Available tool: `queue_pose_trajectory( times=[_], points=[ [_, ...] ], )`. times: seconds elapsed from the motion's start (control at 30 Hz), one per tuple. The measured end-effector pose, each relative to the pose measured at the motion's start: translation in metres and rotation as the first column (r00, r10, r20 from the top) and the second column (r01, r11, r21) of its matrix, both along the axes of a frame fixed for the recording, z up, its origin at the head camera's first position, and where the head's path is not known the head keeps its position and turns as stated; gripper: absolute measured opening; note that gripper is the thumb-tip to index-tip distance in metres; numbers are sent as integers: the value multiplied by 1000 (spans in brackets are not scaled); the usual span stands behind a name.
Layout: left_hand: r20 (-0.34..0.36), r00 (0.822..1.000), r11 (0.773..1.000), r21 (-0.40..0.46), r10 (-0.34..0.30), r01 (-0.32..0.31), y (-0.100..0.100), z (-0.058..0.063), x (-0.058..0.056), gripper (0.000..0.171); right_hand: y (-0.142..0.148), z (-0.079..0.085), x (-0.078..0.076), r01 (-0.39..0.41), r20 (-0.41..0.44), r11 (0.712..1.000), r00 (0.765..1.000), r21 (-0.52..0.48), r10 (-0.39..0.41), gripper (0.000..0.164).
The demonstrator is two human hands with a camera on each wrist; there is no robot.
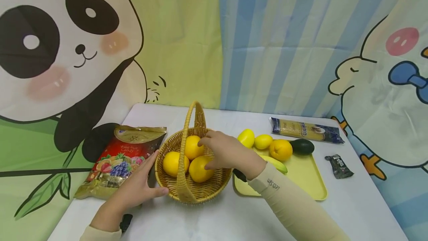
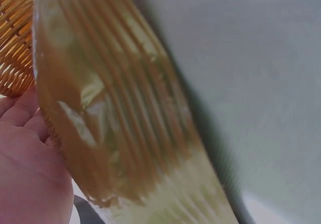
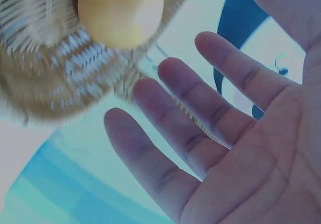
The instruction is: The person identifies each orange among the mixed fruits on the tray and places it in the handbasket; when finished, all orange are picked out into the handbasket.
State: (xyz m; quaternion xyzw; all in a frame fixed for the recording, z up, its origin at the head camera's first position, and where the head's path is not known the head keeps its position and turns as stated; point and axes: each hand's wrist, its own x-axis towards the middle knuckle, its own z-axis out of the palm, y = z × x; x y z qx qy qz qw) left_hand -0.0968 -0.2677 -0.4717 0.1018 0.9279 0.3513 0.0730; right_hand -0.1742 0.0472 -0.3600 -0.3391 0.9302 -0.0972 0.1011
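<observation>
A wicker basket (image 1: 214,185) with an arched handle (image 1: 181,166) holds three oranges (image 1: 201,169). My left hand (image 1: 142,181) touches its left side with straight fingers, the thumb lying near the front rim. In the left wrist view the fingers (image 2: 20,113) meet the basket's weave (image 2: 15,48). Over the basket's right side is my right hand (image 1: 225,151), its fingertips close to the oranges. The right wrist view shows those fingers (image 3: 165,121) spread and relaxed, with nothing in the palm and an orange (image 3: 123,13) beyond them.
A red and gold bag of fruit candy (image 1: 125,155) lies left of the basket. On the right, a yellow tray (image 1: 307,181) bears a banana (image 1: 274,163), lemon-like fruits (image 1: 263,141), another orange (image 1: 281,150) and a dark green avocado (image 1: 302,147). Behind lies a pasta packet (image 1: 305,130); a black packet (image 1: 339,166) lies rightward.
</observation>
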Motion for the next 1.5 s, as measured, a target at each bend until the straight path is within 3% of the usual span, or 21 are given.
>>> queue_pose_trajectory(
  times=[0.37, 0.63, 1.03, 1.5],
  points=[
    [22, 1000, 1000, -18, 13, -13, -1, 5, -1, 130, 42, 18, -12, 87, -66, 987, 993, -136, -97, 66],
    [21, 1000, 1000, -23, 17, -16, -1, 5, -1, 129, 80, 20, -17, 187, -80, 958, 975, -216, -208, 64],
    [16, 1000, 1000, -12, 8, -8, -1, 4, -1, 129, 139, 7, -23, 383, -18, 875, 914, -295, -406, 63],
    [15, 1000, 1000, -13, 2, -2, 0, 1, 0, 128, 186, -18, -16, 480, -6, 830, 865, -282, -502, 69]
  ],
)
